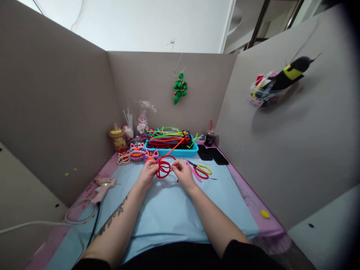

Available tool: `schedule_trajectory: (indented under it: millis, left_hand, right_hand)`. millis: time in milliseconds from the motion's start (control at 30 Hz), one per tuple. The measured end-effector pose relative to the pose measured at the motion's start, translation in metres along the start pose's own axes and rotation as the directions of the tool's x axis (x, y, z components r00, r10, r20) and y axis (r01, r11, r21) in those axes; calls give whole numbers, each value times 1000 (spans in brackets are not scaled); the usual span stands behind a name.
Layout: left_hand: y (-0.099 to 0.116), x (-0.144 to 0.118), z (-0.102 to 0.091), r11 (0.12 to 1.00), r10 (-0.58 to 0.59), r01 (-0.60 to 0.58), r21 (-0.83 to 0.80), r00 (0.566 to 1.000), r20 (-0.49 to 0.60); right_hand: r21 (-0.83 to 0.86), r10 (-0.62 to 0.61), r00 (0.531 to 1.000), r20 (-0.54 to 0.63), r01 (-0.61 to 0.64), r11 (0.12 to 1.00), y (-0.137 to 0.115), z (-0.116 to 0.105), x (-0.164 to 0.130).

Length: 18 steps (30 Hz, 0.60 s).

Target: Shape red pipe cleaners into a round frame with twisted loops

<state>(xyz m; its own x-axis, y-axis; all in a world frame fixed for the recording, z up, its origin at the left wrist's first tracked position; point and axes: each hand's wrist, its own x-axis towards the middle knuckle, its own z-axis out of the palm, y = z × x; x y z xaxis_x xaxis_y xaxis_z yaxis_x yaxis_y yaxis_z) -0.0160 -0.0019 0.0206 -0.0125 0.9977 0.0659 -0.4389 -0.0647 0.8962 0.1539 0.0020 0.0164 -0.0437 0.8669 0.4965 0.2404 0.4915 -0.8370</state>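
Red pipe cleaners [164, 168], bent into several loops, are held up between my two hands over the blue table cover [165, 210]. My left hand [149, 173] is closed on the left side of the loops. My right hand [181, 171] pinches the loops' right side, with a loose red end hanging below its fingers. An orange pipe cleaner [176, 145] slants up behind the loops; whether it joins them I cannot tell. Just beyond my left hand sit small lion-head figures [137, 152]. Scissors [201, 170] with red and yellow handles lie right of my right hand.
A blue tray [171, 153] full of colourful pipe cleaners stands at the back. Phones [218, 156] and a drink cup [209, 138] are right of it. A pink glue gun [103, 189] with its cable lies at left. Grey panels [168, 90] enclose three sides.
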Motion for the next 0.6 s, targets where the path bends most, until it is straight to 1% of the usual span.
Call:
schedule_trajectory:
  millis: [100, 200, 267, 333, 433, 600]
  left_hand:
    - [0, 0, 0, 1000, 15, -15, -2, 1000, 6]
    - [-1, 0, 0, 1000, 11, -11, -5, 1000, 19]
    - [-1, 0, 0, 1000, 10, -10, -6, 1000, 8]
    - [-1, 0, 0, 1000, 19, -19, -10, 1000, -13]
    - [0, 0, -1, 1000, 27, -27, -5, 999, -39]
    - [-2, 2, -1, 997, 44, -39, 63, 995, -91]
  right_hand:
    - [-22, -4, 1000, 5, 4, 1000, -3, 0, 0]
    - [-63, -41, 999, -33, 39, 997, -6, 0, 0]
    - [-96, -52, 998, -48, 47, 994, -6, 1, -1]
    - [-147, -67, 997, -35, 61, 987, -5, 3, -1]
    - [-224, -136, 991, -11, 130, 966, -2, 2, -2]
    - [-266, -276, 961, 33, 275, 924, -6, -2, -3]
